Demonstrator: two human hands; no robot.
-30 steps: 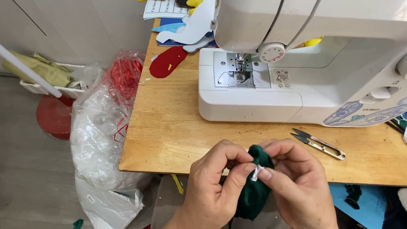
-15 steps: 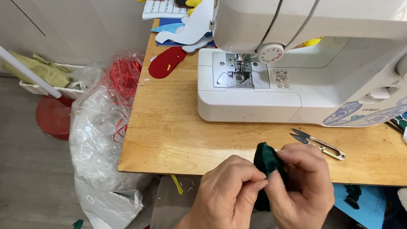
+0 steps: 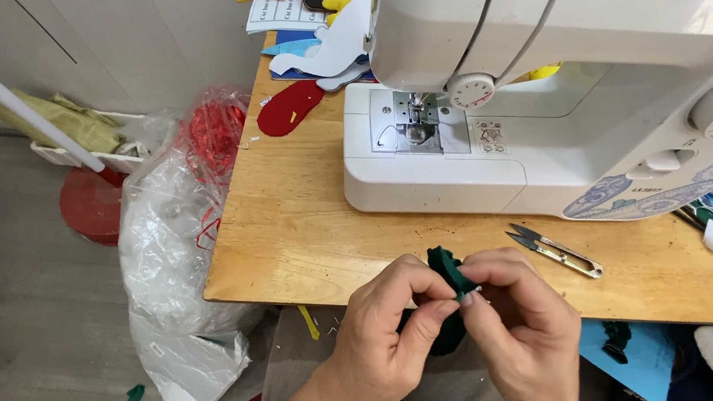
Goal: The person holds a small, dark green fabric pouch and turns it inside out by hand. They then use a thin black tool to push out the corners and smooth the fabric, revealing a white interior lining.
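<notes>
My left hand (image 3: 383, 334) and right hand (image 3: 518, 329) pinch a small green cloth (image 3: 447, 270) between fingertips, just off the table (image 3: 302, 221) edge. It looks unsewn so far: the sewing machine (image 3: 500, 153) stands bare, snips (image 3: 556, 250) untouched.

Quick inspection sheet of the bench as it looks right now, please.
Surface: wooden table, bare at the front.
Job's things: dark green fabric piece, pinched between both hands.
Clutter: thread snips, red felt shape, paper cutouts.
Hands: left hand and right hand, both gripping the fabric.
Cables: nothing seen.
Surroundings: white sewing machine, plastic bag beside the table.
</notes>
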